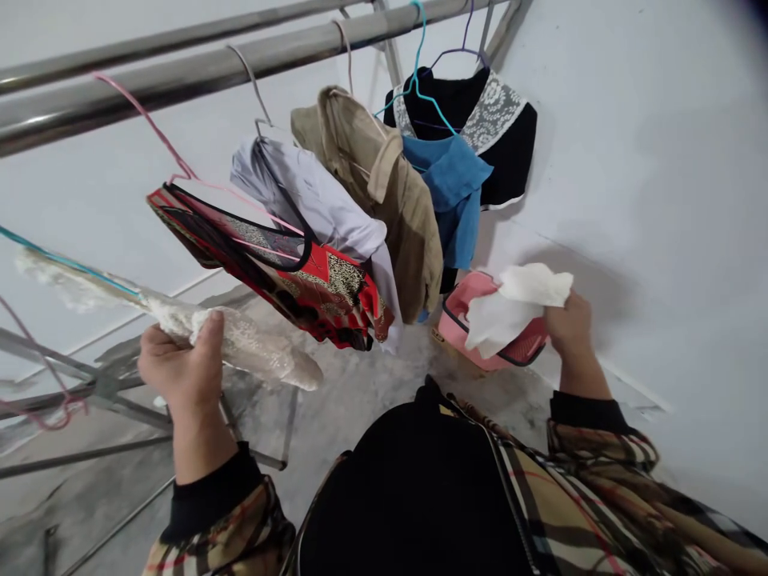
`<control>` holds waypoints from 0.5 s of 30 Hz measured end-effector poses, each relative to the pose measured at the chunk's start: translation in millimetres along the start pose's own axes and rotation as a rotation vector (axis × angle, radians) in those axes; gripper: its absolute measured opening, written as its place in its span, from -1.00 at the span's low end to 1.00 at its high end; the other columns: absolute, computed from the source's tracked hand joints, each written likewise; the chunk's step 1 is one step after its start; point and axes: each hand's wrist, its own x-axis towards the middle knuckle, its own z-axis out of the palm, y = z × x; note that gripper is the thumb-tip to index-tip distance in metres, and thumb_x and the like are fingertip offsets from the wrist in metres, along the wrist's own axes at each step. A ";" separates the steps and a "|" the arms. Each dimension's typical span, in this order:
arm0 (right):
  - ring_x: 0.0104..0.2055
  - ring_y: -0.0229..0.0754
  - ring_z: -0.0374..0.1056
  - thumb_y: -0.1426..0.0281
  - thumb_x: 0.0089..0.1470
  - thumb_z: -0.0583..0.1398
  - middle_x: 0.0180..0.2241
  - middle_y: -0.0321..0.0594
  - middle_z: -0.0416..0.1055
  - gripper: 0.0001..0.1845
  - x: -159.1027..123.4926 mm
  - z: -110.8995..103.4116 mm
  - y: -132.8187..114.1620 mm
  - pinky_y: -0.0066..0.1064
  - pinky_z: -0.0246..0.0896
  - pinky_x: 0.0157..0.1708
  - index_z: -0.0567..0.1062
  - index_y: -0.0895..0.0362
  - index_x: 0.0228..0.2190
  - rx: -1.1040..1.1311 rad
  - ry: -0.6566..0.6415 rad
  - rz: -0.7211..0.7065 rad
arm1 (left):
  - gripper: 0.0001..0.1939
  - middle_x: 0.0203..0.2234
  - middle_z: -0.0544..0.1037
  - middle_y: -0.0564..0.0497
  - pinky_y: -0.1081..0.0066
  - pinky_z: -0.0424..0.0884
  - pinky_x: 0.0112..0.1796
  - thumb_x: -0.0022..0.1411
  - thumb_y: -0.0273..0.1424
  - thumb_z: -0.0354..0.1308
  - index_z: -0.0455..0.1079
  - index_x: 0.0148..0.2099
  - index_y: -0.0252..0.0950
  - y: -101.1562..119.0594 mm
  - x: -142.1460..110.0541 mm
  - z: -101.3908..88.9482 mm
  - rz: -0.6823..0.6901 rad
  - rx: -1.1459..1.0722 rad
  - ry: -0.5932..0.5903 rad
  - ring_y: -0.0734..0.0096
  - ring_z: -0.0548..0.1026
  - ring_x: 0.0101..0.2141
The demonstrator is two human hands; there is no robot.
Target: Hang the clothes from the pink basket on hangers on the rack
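At the left, my left hand (183,360) is closed on a cream lace garment (258,352), thumb on top. A teal hanger (72,264) runs into this garment from the left edge. Over on the right, my right hand (569,324) grips a crumpled white cloth (519,300). This cloth hangs above a pink basket (477,284) and covers part of its opening. Closest to my left hand on the rail is a red patterned garment (300,292) on a pink hanger (150,120).
A metal rail (198,76) crosses the top. From it also hang a pale lavender shirt (324,192), a tan shirt (384,192), a blue garment (447,180) and a black top (510,160) with a lace collar. Metal rack legs (114,392) stand at the lower left.
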 end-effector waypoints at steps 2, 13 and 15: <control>-0.05 -0.10 0.45 0.23 0.19 0.07 -0.07 0.11 0.54 -0.56 9.4 -6.9 -4.3 -0.39 0.27 -0.11 0.54 0.28 -0.11 0.049 0.110 -0.046 | -0.63 -0.55 0.44 0.17 0.46 0.29 -0.47 -0.23 -0.18 0.36 0.41 -0.41 -0.32 3.3 -1.7 -1.3 -0.020 -0.055 0.029 0.55 0.30 -0.55; 0.10 0.15 0.34 0.43 0.09 0.20 0.02 0.38 0.40 -0.51 -37.1 87.7 10.7 -0.14 0.12 0.08 0.40 0.45 0.03 -0.216 -0.636 0.022 | -0.64 -0.49 0.55 0.15 0.24 0.48 -0.30 -0.23 -0.18 0.38 0.43 -0.38 -0.25 1.8 -11.7 -14.9 0.024 -0.117 0.014 0.48 0.38 -0.51; 0.03 0.02 0.39 0.41 0.09 0.23 -0.04 0.15 0.49 -0.64 -70.6 110.2 3.8 -0.22 0.16 0.07 0.50 0.32 -0.08 -0.130 -0.844 -0.064 | -0.64 -0.49 0.53 0.15 0.23 0.47 -0.30 -0.22 -0.17 0.37 0.41 -0.39 -0.24 -0.2 -12.6 -17.7 0.052 -0.037 0.043 0.45 0.38 -0.50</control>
